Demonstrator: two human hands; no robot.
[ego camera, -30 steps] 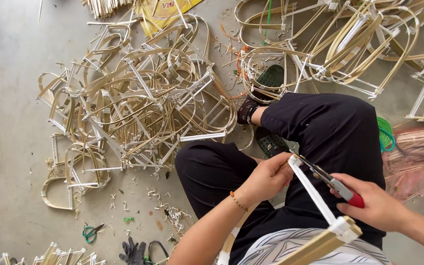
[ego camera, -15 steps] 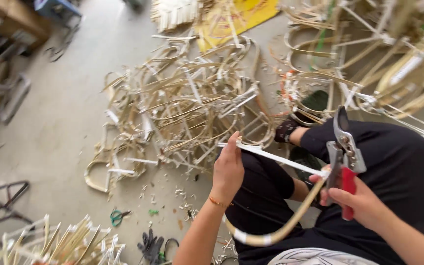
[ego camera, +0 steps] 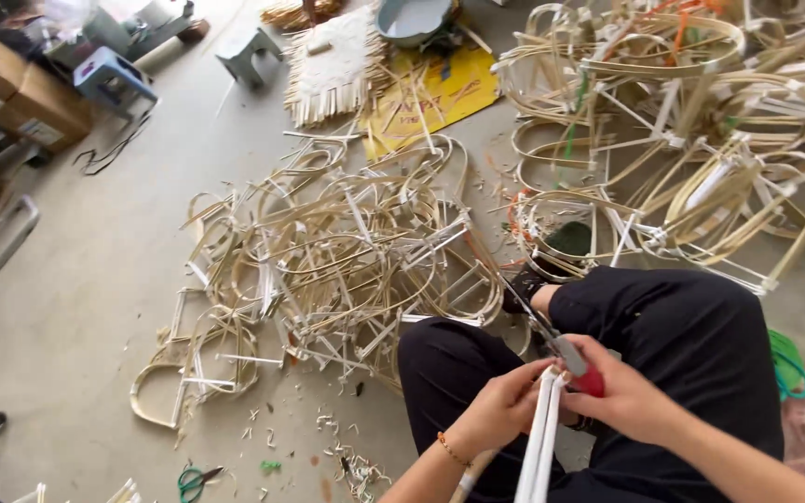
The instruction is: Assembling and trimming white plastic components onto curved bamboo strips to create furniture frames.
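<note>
Two hands over one lap, left hand (ego camera: 505, 407) fingers pinching two white strips (ego camera: 540, 447), right hand (ego camera: 628, 401) fingers gripping one red-handled cutter (ego camera: 566, 359), two frame heaps (ego camera: 347, 251) on floor, one green scissors (ego camera: 193, 482)

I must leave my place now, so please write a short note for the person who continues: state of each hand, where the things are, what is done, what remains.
Left hand: closed around the top of a white bent frame piece that stands over the lap.
Right hand: holds red-handled pliers, their tip at the top end of that frame piece.
Done, by the look of it: a large pile of bamboo frames on the floor in front, another pile at right.
Left: the piece in hand is not yet put down. Green-handled scissors lie on the floor at left.
</note>
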